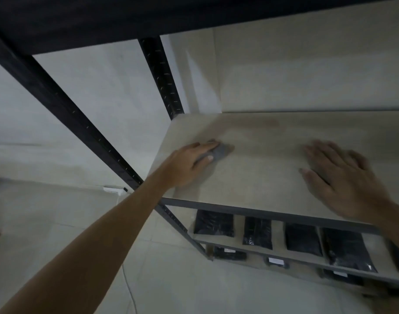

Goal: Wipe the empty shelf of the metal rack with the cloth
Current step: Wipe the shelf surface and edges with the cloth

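Observation:
The empty shelf (261,168) is a pale wooden board in a dark metal rack. My left hand (189,163) rests on the board near its left edge, fingers pressed down on a small grey cloth (218,151), which pokes out past my fingertips. My right hand (343,177) lies flat on the board to the right, fingers spread, with nothing in it. Most of the cloth is hidden beneath my left hand.
Black slotted uprights (162,75) stand at the rack's left corners, and a dark shelf (148,14) hangs overhead. Lower shelves carry several black packets (257,232). A white plug and cable (112,191) lie on the tiled floor at left.

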`<state>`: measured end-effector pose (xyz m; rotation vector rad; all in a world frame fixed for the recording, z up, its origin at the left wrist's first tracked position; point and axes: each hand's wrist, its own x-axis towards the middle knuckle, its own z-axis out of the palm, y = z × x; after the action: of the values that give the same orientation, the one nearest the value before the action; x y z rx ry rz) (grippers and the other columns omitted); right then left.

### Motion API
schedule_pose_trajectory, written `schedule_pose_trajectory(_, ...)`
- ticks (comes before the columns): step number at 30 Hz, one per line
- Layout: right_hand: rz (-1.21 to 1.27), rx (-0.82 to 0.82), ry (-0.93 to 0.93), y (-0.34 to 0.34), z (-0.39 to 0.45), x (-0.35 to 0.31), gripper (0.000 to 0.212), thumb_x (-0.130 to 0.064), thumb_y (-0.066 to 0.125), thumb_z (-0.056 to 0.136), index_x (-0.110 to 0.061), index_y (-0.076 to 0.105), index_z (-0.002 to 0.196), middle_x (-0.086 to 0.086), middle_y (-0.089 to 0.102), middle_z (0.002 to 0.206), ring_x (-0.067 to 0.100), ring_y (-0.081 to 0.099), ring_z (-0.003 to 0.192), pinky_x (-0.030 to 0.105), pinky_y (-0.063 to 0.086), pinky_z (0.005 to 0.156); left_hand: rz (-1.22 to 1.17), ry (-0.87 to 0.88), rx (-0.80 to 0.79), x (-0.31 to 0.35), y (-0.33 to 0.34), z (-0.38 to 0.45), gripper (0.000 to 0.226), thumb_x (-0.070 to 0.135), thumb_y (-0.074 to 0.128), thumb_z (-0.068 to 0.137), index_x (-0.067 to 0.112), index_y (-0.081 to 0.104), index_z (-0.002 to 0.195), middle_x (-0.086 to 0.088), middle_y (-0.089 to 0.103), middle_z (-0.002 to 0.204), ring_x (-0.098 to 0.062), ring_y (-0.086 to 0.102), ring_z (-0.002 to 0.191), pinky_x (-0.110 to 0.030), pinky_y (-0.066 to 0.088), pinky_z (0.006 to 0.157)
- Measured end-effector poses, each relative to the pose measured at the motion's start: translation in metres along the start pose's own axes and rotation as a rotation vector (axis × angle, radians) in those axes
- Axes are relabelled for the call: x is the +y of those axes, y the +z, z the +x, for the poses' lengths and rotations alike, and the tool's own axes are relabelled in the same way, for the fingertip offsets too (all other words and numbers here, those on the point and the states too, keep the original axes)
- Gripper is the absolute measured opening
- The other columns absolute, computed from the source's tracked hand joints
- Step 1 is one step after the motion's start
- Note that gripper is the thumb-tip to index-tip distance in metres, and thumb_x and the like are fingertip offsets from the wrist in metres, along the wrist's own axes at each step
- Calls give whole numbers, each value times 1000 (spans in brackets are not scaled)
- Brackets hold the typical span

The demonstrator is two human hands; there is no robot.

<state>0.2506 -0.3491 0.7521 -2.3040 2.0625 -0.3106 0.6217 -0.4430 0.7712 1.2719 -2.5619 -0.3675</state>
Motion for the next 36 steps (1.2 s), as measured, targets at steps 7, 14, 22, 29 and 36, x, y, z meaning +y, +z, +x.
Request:
schedule_pose_trajectory(7,-24,-9,4,2,1,1,64,-59,20,99,-29,30,155,-1,30,164,20,25,152,46,23,118,236,-262,185,-20,1,24,45,37,37,107,32,38,152,-14,54,130,-37,58,115,-44,50,91)
schedule_pose_trajectory(14,-14,-20,23,-2,1,-1,65,-59,20,98,-29,30,155,-1,30,164,22,25,152,46,22,119,-8,148,15,33,14,-18,44,36,37,107,33,39,151,10,44,110,-11,54,84,-22,44,73)
schedule_pose_trajectory(22,-36,-28,18,0,2,1,66,-60,19,98,-31,28,156,-1,29,165,22,26,152,46,22,119,207,-172,167,-12,-3,25,46,33,39,108,27,39,153,-15,56,130,-37,59,110,-41,48,92)
schedule_pose_trajectory(29,-25,-8,35,-4,2,-4,66,-58,24,97,-27,35,154,1,33,163,23,28,151,45,22,118,151,134,102,44,21,-18,43,36,34,107,29,44,148,-3,55,124,-12,59,74,-21,38,66)
schedule_pose_trajectory(36,-30,-32,48,-7,3,-3,68,-59,22,96,-28,32,155,1,31,164,24,27,152,46,22,120,-105,201,32,43,-6,2,49,40,36,107,32,35,155,-7,58,122,-18,60,104,-34,49,89)
